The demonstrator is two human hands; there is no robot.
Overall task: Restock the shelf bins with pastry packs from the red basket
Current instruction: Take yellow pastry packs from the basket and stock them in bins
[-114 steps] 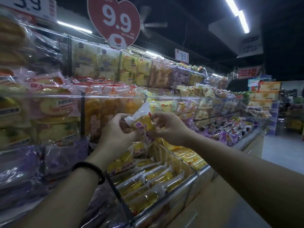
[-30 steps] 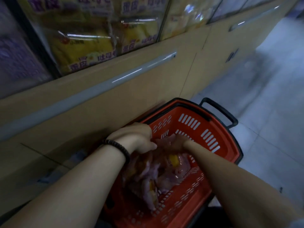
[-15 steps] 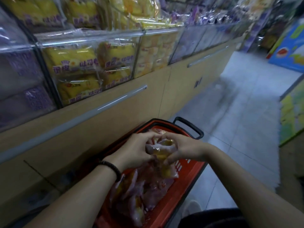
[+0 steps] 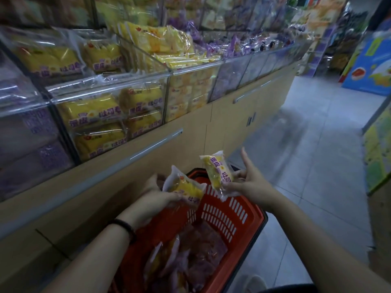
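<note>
The person's left hand is raised above the red basket, its grip clamped on a yellow pastry pack, which lies tilted with its sealed end pointing up and to the left. The right hand is just beside it, a little higher; its grip is pinched on the lower part of a second pastry pack, which stands nearly upright, while one finger of that hand sticks straight up, free of the wrapper. The two packs are near each other but apart, both in the air over the far end of the basket. Inside the basket lies a heap of loose packs in purple and yellow wrappers. The basket stands on the grey tiled floor, close against a beige cabinet. Above the cabinet runs a row of clear shelf bins; the nearest middle bin holds stacked yellow packs of the same print, and the bin to its left holds purple packs. A black wristband circles the left wrist.
</note>
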